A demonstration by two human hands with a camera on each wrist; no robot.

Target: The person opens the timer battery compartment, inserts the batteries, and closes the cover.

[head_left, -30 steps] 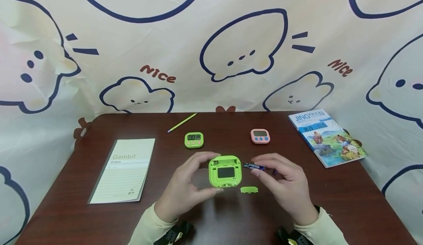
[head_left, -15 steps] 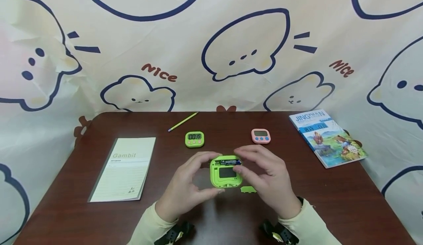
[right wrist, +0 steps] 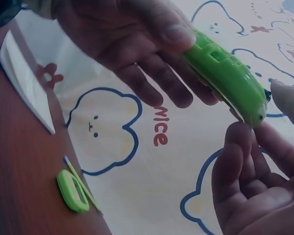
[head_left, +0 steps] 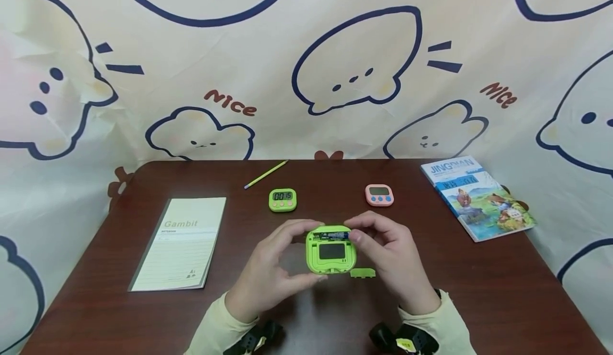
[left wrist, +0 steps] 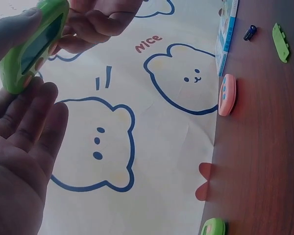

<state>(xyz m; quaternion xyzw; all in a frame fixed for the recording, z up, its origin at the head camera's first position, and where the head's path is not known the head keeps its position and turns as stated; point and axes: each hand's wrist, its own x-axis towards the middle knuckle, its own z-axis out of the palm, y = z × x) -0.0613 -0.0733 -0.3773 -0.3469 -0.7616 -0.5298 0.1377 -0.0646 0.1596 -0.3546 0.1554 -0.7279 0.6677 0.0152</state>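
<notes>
My left hand (head_left: 270, 272) holds a green digital timer (head_left: 332, 264) by its left side, thumb below and fingers above, its back turned toward me. A dark blue battery (head_left: 329, 236) lies along the compartment at the top of that back. At the battery's right end is the thumb of my right hand (head_left: 395, 264), with its fingers at the timer's upper right corner. Just right of the timer, the green battery cover (head_left: 363, 273) rests on the table. In the left wrist view, a second small dark blue battery (left wrist: 250, 33) lies on the table; the right hand hides it from the head view.
Behind my hands stand another green timer (head_left: 282, 200) with a lit display and a pink timer (head_left: 379, 195). A yellow-green pencil (head_left: 266, 174) lies at the table's back edge. The notebook (head_left: 179, 246) is at left, the picture book (head_left: 479, 198) at right.
My right hand has brought the battery leftward into the timer's compartment, and its thumb has since shifted slightly right to the battery's end. The left hand has kept its hold.
</notes>
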